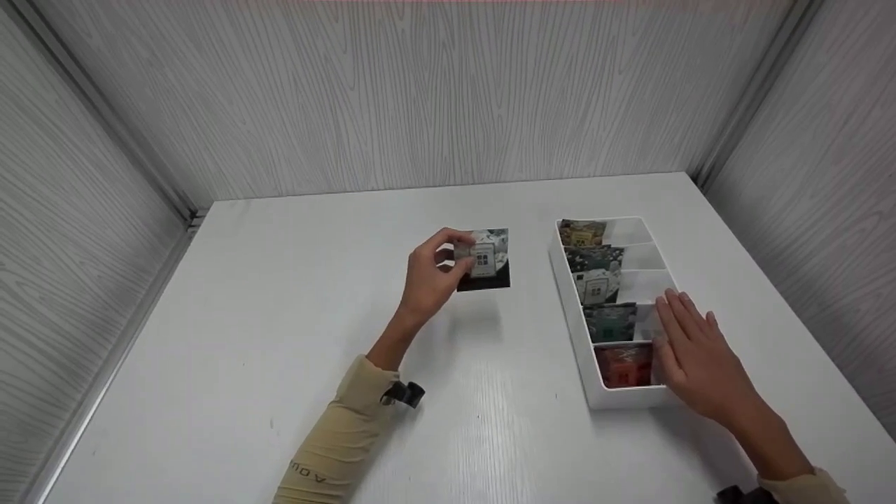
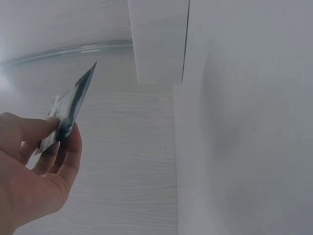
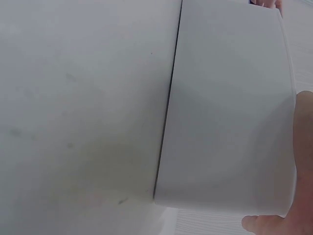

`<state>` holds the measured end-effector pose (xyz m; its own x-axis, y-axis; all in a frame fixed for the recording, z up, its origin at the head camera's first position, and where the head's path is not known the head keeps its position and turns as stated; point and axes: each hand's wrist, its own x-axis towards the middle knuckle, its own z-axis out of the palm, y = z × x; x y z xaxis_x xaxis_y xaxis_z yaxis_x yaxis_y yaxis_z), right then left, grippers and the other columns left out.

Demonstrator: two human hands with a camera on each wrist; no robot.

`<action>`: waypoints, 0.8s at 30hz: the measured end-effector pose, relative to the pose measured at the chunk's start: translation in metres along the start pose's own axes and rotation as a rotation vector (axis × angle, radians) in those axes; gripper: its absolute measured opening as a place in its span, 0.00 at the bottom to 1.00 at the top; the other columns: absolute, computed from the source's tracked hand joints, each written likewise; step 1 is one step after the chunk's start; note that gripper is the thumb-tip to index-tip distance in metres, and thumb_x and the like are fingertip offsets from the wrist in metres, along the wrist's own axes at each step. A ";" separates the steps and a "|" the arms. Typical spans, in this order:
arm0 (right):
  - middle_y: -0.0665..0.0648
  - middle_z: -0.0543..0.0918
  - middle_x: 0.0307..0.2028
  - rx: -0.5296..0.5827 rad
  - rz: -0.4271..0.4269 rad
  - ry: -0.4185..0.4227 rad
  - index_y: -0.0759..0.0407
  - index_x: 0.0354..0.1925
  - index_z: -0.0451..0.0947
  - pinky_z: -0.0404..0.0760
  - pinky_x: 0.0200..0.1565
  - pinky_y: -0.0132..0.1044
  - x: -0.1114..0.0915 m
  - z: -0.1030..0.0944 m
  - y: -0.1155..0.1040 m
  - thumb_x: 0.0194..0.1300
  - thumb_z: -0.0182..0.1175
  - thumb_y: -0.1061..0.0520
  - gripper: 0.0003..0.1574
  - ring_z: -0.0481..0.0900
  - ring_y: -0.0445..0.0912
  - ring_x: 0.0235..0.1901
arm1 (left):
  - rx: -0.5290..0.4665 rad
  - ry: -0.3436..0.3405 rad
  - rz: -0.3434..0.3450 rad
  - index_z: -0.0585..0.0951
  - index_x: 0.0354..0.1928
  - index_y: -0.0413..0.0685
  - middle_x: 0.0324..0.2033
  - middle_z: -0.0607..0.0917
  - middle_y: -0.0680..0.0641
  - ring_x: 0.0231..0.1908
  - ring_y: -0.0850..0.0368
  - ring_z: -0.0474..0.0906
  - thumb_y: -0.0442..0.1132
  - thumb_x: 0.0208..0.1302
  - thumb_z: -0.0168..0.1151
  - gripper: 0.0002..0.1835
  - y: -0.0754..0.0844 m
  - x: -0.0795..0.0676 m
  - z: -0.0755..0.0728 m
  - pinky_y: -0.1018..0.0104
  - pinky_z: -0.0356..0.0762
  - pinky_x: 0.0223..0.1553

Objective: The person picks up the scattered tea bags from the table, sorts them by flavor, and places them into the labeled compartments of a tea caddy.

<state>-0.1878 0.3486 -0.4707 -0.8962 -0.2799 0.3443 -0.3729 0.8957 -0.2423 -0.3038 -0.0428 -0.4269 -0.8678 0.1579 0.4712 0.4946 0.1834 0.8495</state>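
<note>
My left hand point(image 1: 432, 274) pinches a flat square sachet point(image 1: 492, 245) by its left side, thumb in front and fingers behind. Printed pale grey with a dark bottom, the sachet is held up over the table; edge-on, it also shows in the left wrist view point(image 2: 73, 105). To the right stands a long white divided box point(image 1: 575, 336). My right hand point(image 1: 700, 360) lies over its near right rim with fingers straight, hiding part of that side. In the right wrist view, the box's white wall point(image 3: 227, 107) fills the middle, with the right hand along its edge.
Each box compartment has sachets at its left: yellow point(image 1: 583, 233), dark green point(image 1: 595, 258), pale grey point(image 1: 597, 287), green point(image 1: 610, 322) and red point(image 1: 625, 365). The white table point(image 1: 280, 294) meets grey wood-grain panels point(image 1: 448, 98) at the back and sides.
</note>
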 end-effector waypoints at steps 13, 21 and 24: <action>0.68 0.55 0.78 -0.001 0.019 -0.003 0.66 0.79 0.54 0.38 0.76 0.56 -0.003 0.001 0.001 0.80 0.46 0.50 0.38 0.46 0.60 0.79 | -0.081 -0.009 0.054 0.83 0.50 0.43 0.47 0.83 0.45 0.40 0.54 0.87 0.25 0.65 0.67 0.14 0.012 0.007 0.046 0.62 0.85 0.37; 0.68 0.55 0.78 -0.001 0.018 -0.010 0.66 0.79 0.54 0.39 0.76 0.55 -0.001 0.000 0.001 0.80 0.47 0.50 0.38 0.46 0.59 0.79 | -0.099 -0.016 0.066 0.83 0.50 0.40 0.46 0.84 0.43 0.40 0.53 0.88 0.26 0.65 0.69 0.13 0.021 0.009 0.075 0.64 0.85 0.37; 0.68 0.55 0.78 -0.007 0.017 -0.012 0.66 0.79 0.54 0.38 0.77 0.54 -0.002 0.000 0.001 0.80 0.47 0.50 0.38 0.46 0.59 0.79 | -0.087 -0.016 0.071 0.84 0.49 0.41 0.45 0.85 0.45 0.39 0.57 0.87 0.28 0.65 0.70 0.12 0.024 0.009 0.084 0.66 0.84 0.37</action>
<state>-0.1859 0.3503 -0.4714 -0.9054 -0.2683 0.3291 -0.3556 0.9027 -0.2423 -0.2958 0.0442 -0.4222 -0.8296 0.1835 0.5273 0.5480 0.0868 0.8320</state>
